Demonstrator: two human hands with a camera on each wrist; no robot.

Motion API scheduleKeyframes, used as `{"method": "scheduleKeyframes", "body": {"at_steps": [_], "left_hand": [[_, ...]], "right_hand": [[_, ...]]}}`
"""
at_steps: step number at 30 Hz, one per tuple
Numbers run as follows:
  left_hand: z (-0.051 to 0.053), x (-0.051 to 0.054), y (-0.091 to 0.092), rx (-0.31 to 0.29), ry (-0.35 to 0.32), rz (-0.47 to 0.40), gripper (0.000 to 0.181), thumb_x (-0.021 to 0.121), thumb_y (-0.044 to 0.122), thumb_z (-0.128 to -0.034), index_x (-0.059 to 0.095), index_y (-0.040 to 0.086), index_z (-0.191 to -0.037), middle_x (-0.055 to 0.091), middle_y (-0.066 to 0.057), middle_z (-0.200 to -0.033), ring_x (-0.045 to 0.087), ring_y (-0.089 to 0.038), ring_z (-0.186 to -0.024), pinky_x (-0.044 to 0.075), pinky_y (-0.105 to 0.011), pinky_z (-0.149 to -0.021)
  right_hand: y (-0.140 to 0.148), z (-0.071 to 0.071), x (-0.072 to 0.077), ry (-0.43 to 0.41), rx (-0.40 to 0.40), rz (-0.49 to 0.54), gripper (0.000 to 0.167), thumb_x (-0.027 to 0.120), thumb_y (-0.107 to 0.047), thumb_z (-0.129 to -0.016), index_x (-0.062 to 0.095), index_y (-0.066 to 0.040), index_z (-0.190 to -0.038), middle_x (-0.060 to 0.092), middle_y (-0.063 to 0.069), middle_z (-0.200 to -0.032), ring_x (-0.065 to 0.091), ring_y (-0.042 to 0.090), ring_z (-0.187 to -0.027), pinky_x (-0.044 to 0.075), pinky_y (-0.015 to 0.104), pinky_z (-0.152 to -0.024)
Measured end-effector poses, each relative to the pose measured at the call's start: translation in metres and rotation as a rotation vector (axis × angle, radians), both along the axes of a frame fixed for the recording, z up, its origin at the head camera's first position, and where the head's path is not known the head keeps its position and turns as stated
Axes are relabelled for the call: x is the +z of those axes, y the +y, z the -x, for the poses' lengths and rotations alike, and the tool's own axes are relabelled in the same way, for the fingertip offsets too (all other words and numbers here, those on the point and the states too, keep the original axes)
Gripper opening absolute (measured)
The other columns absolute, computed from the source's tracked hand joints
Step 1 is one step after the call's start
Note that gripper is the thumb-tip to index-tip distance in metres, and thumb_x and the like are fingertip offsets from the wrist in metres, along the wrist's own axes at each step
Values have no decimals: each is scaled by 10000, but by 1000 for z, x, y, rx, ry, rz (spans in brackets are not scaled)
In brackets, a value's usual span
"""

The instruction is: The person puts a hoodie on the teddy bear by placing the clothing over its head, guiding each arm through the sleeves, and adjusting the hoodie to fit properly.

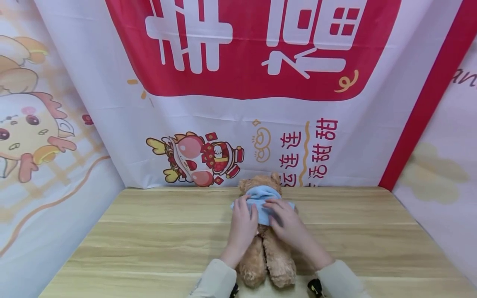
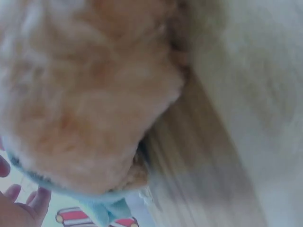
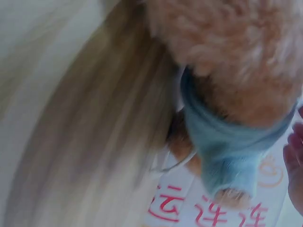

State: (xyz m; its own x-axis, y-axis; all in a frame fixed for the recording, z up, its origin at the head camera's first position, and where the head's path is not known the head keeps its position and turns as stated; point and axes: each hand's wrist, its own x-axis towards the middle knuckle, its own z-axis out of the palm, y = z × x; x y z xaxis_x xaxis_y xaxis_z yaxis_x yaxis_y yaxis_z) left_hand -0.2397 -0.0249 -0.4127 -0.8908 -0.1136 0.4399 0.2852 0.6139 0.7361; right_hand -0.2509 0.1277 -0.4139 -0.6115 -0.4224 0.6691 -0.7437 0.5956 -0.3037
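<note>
A brown plush teddy bear (image 1: 254,260) lies on the wooden table with its legs toward me, wearing a light blue garment (image 1: 263,194) bunched up near its head. My left hand (image 1: 244,221) rests on the garment's left side, fingers loosely bent. On the other side my right hand (image 1: 288,223) touches the garment with its fingers spread and slightly bent. In the left wrist view brown fur (image 2: 85,113) fills much of the picture. A blue sleeve (image 3: 229,172) with the bear's paw shows in the right wrist view. Neither hand visibly grips the cloth.
The wooden table (image 1: 156,240) runs back to a white and red printed cloth (image 1: 242,87). Printed side cloths stand at the left (image 1: 56,207) and right (image 1: 439,182). A thin white loop (image 3: 175,164) sticks out beside the bear.
</note>
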Motion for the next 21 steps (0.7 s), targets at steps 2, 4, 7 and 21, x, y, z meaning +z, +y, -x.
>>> {"method": "scheduleKeyframes", "body": {"at_steps": [2,4,7,21], "left_hand": [[1,3,-5,8,1,-16,275,465,98,-970,520,-38,-1202,549,-219,-1121,585,-303,-980,504,-435,-840],[3,5,-10,23,-3,-23,253,463,70,-956,537,-36,-1174,565,-221,-1102,593,-306,-957,506,-438,-826],[5,5,-20,62,4,-21,217,466,31,-933,561,-39,-1114,585,-223,-1060,603,-325,-949,505,-453,-825],[12,-20,-36,-138,-181,55,342,539,287,-969,525,35,-1199,546,-189,-1160,579,-308,-1049,476,-462,-917]], "right_hand": [[-4,-2,2,-12,39,-70,356,713,-98,-809,645,-37,-1154,644,127,-1196,597,290,-1130,483,441,-969],[-6,-4,4,-38,37,-132,417,754,-218,-801,643,-77,-1178,641,96,-1199,597,255,-1132,485,412,-973],[-7,-4,5,-71,5,-186,533,799,-331,-745,636,-132,-1211,620,79,-1187,589,245,-1113,490,409,-955],[-2,-1,-4,-44,-67,-178,362,853,-245,-672,684,-170,-984,590,83,-1062,569,260,-995,509,414,-836]]}}
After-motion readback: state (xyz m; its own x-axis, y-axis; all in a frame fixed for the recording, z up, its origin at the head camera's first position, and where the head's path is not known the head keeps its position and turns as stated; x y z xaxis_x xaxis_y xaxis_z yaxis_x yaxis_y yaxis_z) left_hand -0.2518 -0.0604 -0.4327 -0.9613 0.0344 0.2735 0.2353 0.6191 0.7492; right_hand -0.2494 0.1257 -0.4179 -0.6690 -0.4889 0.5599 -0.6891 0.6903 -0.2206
